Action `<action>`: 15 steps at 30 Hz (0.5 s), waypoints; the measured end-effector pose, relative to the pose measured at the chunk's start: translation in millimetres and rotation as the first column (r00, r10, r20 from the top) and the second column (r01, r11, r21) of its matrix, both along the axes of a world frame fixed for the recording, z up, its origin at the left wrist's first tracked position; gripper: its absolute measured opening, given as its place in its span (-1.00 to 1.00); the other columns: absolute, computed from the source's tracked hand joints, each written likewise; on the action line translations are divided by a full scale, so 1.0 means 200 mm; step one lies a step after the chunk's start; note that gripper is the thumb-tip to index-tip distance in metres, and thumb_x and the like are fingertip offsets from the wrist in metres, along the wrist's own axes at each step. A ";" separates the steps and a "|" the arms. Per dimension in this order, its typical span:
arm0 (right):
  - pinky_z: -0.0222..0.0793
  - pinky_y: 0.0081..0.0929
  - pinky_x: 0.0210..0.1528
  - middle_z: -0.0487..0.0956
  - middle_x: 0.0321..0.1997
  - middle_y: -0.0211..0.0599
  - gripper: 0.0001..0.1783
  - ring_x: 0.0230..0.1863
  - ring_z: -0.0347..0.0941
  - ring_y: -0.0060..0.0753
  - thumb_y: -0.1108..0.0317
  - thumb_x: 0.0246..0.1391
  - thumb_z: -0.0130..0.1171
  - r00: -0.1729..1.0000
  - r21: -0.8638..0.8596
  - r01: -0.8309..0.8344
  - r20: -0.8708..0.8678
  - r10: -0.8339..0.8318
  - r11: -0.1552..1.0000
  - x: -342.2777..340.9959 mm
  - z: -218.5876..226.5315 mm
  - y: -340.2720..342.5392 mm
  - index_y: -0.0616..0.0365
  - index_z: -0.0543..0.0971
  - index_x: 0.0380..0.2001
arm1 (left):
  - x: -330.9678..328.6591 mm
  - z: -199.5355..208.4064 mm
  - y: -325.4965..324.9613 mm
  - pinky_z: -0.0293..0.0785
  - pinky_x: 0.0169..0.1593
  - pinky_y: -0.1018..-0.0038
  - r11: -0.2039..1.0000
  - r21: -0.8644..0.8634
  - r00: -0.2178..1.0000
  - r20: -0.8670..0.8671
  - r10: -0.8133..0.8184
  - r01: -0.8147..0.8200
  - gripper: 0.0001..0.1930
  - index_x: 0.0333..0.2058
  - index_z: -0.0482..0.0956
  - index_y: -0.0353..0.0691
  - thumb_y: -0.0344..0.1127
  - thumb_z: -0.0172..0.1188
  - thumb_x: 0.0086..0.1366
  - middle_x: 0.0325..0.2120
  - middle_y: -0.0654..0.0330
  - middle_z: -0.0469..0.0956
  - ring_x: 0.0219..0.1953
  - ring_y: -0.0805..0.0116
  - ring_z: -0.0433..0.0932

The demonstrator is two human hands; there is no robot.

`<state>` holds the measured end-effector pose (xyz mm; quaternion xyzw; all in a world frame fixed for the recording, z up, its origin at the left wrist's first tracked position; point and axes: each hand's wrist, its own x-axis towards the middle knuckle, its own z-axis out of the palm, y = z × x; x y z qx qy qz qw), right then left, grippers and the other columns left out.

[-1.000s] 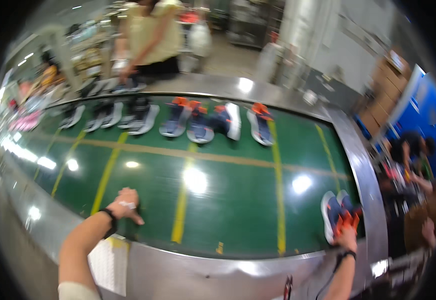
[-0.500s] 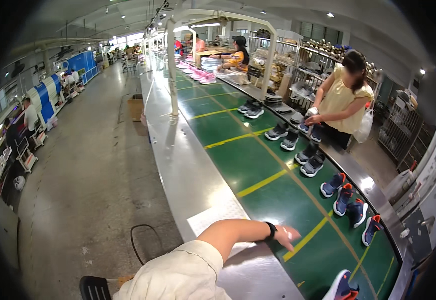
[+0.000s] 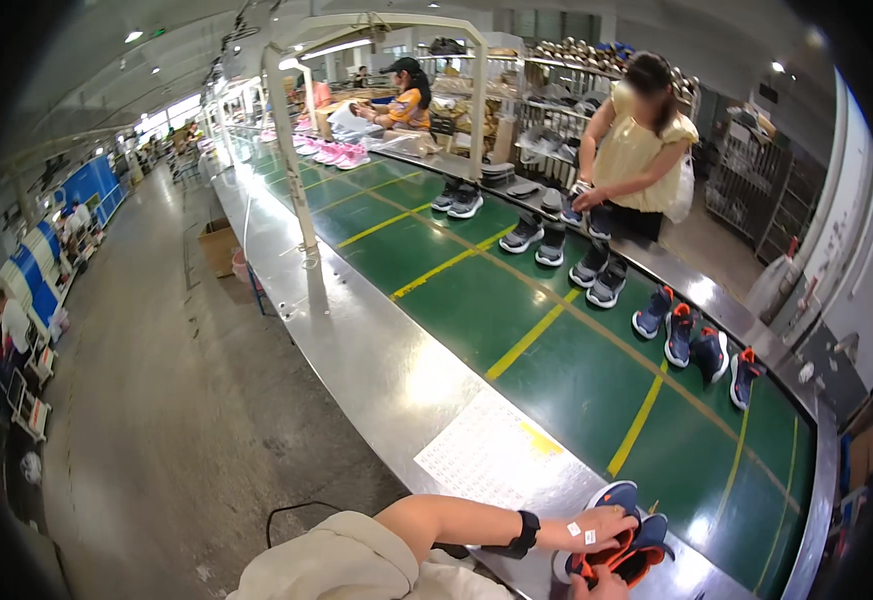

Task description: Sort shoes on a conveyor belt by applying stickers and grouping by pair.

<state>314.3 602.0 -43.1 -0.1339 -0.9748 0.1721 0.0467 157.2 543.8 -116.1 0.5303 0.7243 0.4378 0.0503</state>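
Note:
A pair of navy sneakers with orange lining and white soles rests at the near edge of the belt, low in the picture. The farther sneaker (image 3: 616, 492) shows its rounded end. The closer sneaker (image 3: 653, 540) has its orange opening facing up. My left hand (image 3: 601, 529), with a black wristband and small white stickers on its back, curls its fingers over the sneakers' collars. At the bottom edge my right hand (image 3: 602, 584) grips the orange-lined opening, partly cut off by the frame.
A green conveyor belt (image 3: 556, 385) with yellow lines carries navy-orange sneakers (image 3: 678, 335), grey-black sneakers (image 3: 596, 275) and pink shoes (image 3: 331, 153). A printed white sheet (image 3: 481, 450) lies on the metal ledge (image 3: 356, 350). Across the belt a co-worker (image 3: 636, 150) handles a shoe. A white post (image 3: 291, 150) rises left.
My view has turned to the right. My left hand has gone from reaching over the belt to the navy sneakers. My right hand has come into view at them.

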 end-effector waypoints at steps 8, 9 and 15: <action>0.37 -0.15 -0.18 0.55 -0.25 0.00 -0.63 -0.21 0.48 0.05 0.16 -0.07 0.23 0.976 -0.060 0.164 0.153 -0.153 0.985 0.00 0.04 -0.07 -0.02 0.54 -0.16 | -0.10 0.04 0.02 0.45 -0.37 0.19 0.990 -0.067 0.946 -0.292 -0.139 0.125 -0.78 -0.36 0.39 -0.16 -0.27 0.16 0.02 -0.52 0.07 0.50 -0.44 0.03 0.54; 0.37 -0.20 -0.09 0.53 -0.17 -0.03 -0.42 -0.11 0.46 0.01 0.11 -0.27 0.37 0.939 -0.050 0.222 0.279 -0.200 0.974 0.02 -0.03 -0.02 0.02 0.49 -0.10 | -0.07 0.06 0.07 0.46 -0.39 0.18 0.983 -0.138 0.962 -0.229 -0.147 0.117 -0.83 -0.39 0.43 -0.13 -0.25 0.14 0.02 -0.59 0.04 0.50 -0.48 0.01 0.55; 0.39 -0.20 -0.28 0.53 -0.40 -0.13 -0.55 -0.28 0.49 -0.07 0.03 -0.19 0.32 0.989 -0.045 0.147 -0.002 -0.147 0.988 -0.05 -0.10 -0.07 -0.04 0.53 -0.22 | -0.25 0.08 0.03 0.52 -0.30 0.29 0.946 -0.321 0.993 -0.086 -0.077 0.046 -0.74 -0.34 0.60 0.03 0.01 0.19 0.06 -0.47 0.17 0.59 -0.37 0.13 0.59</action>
